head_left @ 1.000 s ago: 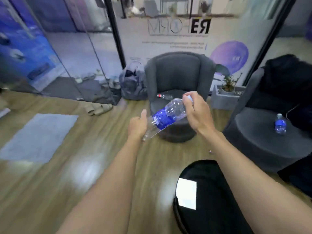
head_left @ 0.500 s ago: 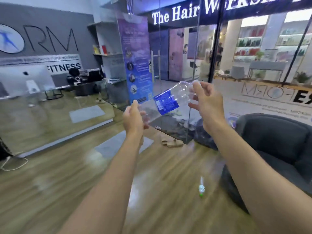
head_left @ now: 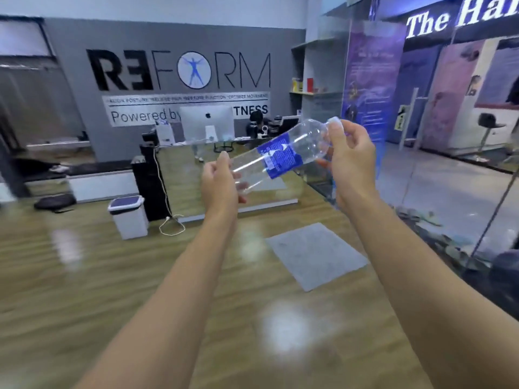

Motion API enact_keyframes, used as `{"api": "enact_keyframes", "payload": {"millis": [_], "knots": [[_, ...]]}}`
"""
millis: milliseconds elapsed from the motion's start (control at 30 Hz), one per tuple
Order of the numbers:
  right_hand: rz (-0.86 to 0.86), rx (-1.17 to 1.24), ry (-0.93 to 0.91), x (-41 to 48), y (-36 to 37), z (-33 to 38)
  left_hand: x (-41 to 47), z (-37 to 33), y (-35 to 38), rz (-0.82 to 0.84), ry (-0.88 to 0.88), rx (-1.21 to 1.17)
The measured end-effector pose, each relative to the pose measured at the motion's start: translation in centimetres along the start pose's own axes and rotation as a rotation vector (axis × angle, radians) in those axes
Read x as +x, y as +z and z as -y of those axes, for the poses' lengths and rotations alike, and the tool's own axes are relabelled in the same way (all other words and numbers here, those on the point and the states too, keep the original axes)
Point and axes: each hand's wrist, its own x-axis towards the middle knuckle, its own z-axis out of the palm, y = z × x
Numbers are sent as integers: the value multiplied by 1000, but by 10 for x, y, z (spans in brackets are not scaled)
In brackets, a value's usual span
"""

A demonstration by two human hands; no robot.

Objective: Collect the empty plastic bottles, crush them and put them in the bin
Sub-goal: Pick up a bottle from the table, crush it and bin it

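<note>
I hold an empty clear plastic bottle (head_left: 280, 157) with a blue label out in front of me, tilted, its neck up to the right. My left hand (head_left: 220, 183) grips the bottle's base. My right hand (head_left: 349, 161) grips its neck end, and the cap is hidden under the fingers. The bottle looks uncrushed. A white bin (head_left: 129, 217) with a dark swing lid stands on the wooden floor to the left, well beyond my hands.
A reception desk (head_left: 179, 161) with a computer stands behind the bin, and a white cable lies looped on the floor by it. A grey mat (head_left: 316, 255) lies on the floor to the right. A glass wall (head_left: 449, 178) runs along the right side.
My view has swung left from the armchairs to the reception desk and the bin. Both hands have kept hold of the bottle the whole time.
</note>
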Motion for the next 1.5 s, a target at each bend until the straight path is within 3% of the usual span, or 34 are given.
{"api": "enact_keyframes", "payload": {"millis": [267,467,767,1000,1200,1500], "knots": [[232,123,139,38,178,-84,136,5,-97,-234,4,60],[404,239,347,32,321,-148,223,6,-197,-406,21,122],[511,299,497,22,527,-212,382,8,-340,-482,-1,183],[528,275,483,40,675,-275,517,26,-419,-547,-37,293],[545,319,568,80,806,-352,653,43,-472,-497,-130,338],[611,383,622,128,1007,-445,844,48,-564,-541,-129,427]]}}
